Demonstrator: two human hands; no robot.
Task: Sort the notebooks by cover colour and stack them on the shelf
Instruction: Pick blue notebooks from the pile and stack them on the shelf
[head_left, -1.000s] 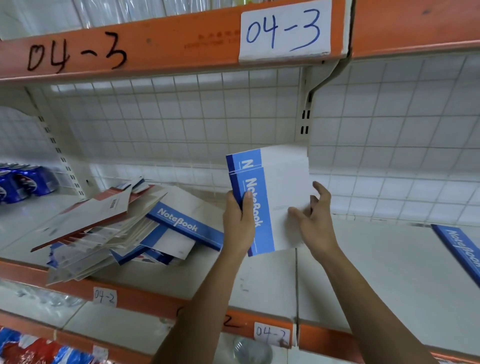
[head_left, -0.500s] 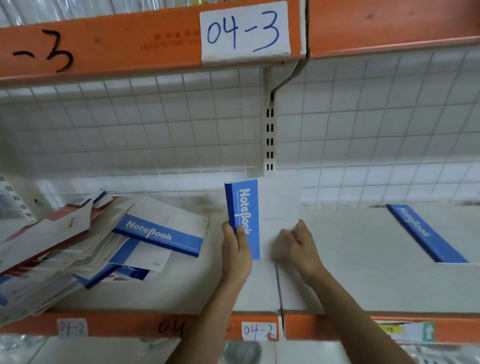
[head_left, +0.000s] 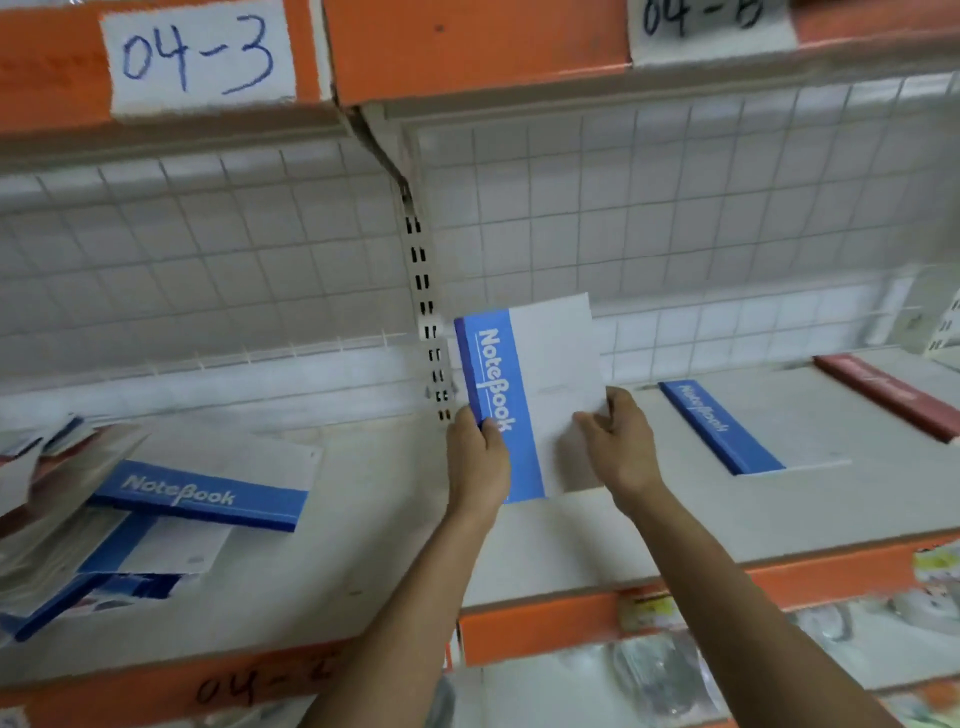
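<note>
Far left: a loose pile of notebooks (head_left: 78, 540) lies on the white shelf (head_left: 363, 545), covers overlapping at mixed angles. The top notebook (head_left: 208, 493) of that pile lies flat, its blue "NoteBook" band towards the front edge. Above it, a handwritten label (head_left: 200, 54) reading "04-3" is fixed to the orange beam, and a white wire grid (head_left: 208, 249) backs the bay.

Centre: a slotted upright (head_left: 426, 322) divides the two bays. Just right of it, the held notebook (head_left: 540, 384) stands upright over the shelf, blue band on its left side, white cover on its right. The left hand (head_left: 475, 462) grips the lower spine edge, thumb lying across the blue band, fingers behind. The right hand (head_left: 618, 447) pinches the lower right edge of the white cover, fingers curled onto it. Whether the bottom edge touches the shelf cannot be told.

Right: a blue notebook (head_left: 727, 426) lies flat on the shelf, well apart from the hands. Further right, near the back of the shelf, a red notebook (head_left: 888, 395) lies flat, apart from the blue one.
</note>
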